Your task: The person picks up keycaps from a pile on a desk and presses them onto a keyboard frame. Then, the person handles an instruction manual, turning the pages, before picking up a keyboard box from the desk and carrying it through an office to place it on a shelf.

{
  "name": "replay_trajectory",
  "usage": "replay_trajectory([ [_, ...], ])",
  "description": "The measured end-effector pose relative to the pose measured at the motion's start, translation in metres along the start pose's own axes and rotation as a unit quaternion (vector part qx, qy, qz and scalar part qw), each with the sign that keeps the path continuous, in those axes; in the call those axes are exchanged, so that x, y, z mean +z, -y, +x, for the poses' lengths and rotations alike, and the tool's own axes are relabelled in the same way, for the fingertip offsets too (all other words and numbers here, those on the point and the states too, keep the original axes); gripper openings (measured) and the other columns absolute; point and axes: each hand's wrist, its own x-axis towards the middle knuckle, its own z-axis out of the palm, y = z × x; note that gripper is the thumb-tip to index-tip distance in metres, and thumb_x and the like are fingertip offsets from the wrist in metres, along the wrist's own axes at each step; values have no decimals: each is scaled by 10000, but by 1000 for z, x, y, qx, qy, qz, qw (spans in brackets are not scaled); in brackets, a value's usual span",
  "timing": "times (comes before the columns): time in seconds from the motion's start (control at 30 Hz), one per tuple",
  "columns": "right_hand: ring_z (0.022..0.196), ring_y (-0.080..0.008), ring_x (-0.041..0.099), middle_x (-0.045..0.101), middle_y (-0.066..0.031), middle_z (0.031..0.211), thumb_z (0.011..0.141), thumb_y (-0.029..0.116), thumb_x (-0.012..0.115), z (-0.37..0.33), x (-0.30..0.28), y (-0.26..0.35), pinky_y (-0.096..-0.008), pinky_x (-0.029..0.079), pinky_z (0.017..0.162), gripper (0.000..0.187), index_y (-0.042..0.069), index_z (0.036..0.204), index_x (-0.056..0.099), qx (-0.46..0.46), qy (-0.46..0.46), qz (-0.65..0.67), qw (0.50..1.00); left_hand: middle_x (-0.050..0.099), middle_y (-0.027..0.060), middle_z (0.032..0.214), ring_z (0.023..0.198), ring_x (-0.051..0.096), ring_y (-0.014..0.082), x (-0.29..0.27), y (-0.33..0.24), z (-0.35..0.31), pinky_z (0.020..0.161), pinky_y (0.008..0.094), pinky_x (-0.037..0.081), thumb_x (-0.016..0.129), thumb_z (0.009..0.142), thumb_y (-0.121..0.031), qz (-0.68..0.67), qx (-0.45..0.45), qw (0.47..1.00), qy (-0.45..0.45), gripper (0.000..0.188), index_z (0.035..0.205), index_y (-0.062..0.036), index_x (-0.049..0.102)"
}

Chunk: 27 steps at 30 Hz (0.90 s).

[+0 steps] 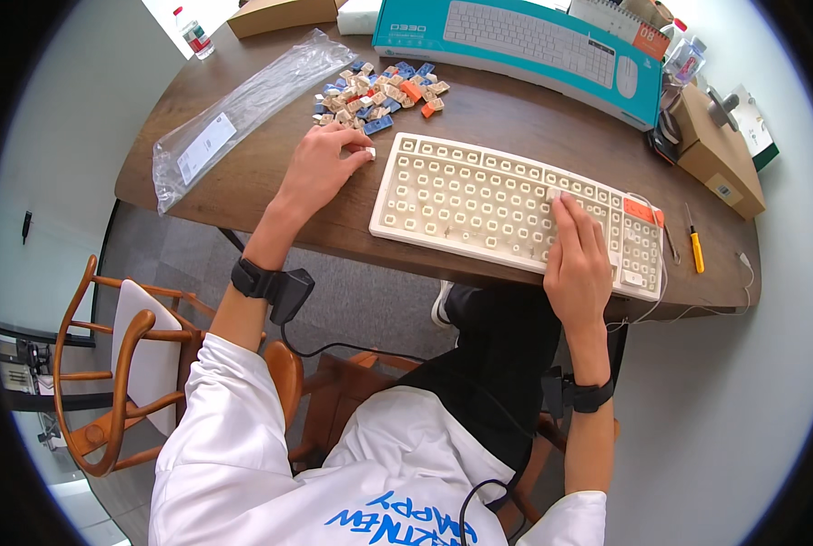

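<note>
Left hand [320, 166] pinches white keycap [371, 154], droppable if grip slackens; right hand [578, 264], fingers together, touches mechanical keyboard [479, 202].

Right hand [579, 271] on cream keyboard [502, 202]

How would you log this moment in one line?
left hand: pinching white keycap | right hand: on keyboard | beyond left hand: mixed-colour keycap pile

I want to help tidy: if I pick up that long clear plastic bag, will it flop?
Probably: the bag looks thin and wrinkled, so it should droop. It's likely light for its length, being see-through film. Its shiny surface may feel a bit slippery.
</note>
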Motion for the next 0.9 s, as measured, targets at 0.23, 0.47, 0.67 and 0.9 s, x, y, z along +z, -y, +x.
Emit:
replay_trajectory([
  [0.23,1121,-289,589,600,-115,1286,812,-29,562,0,1,0,-375,490,960,446,-23,1256,597,3,5,-7,1000,688,100,918,885,601,242,-1,1,-2,823,359,490,716,861,-158,37,21,999,8,189,1015,-52,737],
  [0.47,1134,-289,584,598,-117,1288,811,-31,562,1,0,0,-374,489,965,452,-19,1262,593,0,4,-7,1000,688,95,914,865,595,239,-4,0,-3,814,359,488,711,867,-172,43,26,999,2,196,1017,-49,737],
  [0.67,1132,-290,585,598,-119,1290,810,-32,562,0,1,0,-375,491,962,459,-14,1268,591,3,7,-9,1000,691,97,927,850,592,223,-9,1,0,806,352,490,688,879,-161,44,28,999,-9,190,1025,-50,736],
  [0.9,1133,-290,586,600,-119,1288,804,-38,564,0,1,2,-374,495,958,461,-12,1263,597,2,5,-8,1000,697,106,937,797,618,213,-26,12,35,768,342,505,661,899,-153,60,64,995,-39,185,1029,-42,733],
])
